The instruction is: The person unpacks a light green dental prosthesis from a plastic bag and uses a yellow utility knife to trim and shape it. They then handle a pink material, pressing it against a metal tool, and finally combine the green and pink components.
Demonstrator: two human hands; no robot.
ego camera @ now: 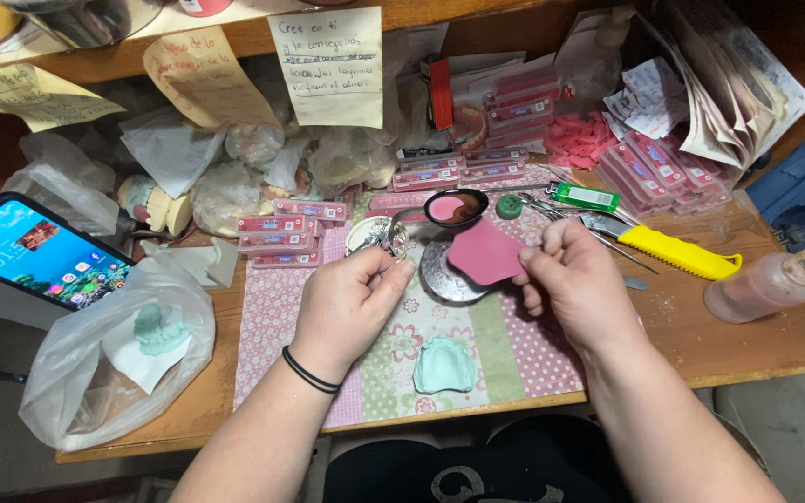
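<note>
My right hand (575, 279) pinches a pink wax sheet (484, 252) by its right edge and holds it above a round metal dish (440, 275). My left hand (351, 298), with a black band on the wrist, grips a small shiny metal piece (389, 237) between thumb and fingers, just left of the wax sheet. A pale green dental cast (444, 364) lies on the patterned mat (277, 307) below both hands.
A small dark bowl of pink wax (456, 207), a yellow-handled knife (677, 251), a green lighter (585, 197) and a plastic bottle (768, 284) sit to the right. Pink tooth boxes (277, 233) lie behind. A phone (34, 251) and a plastic bag (114, 354) are left.
</note>
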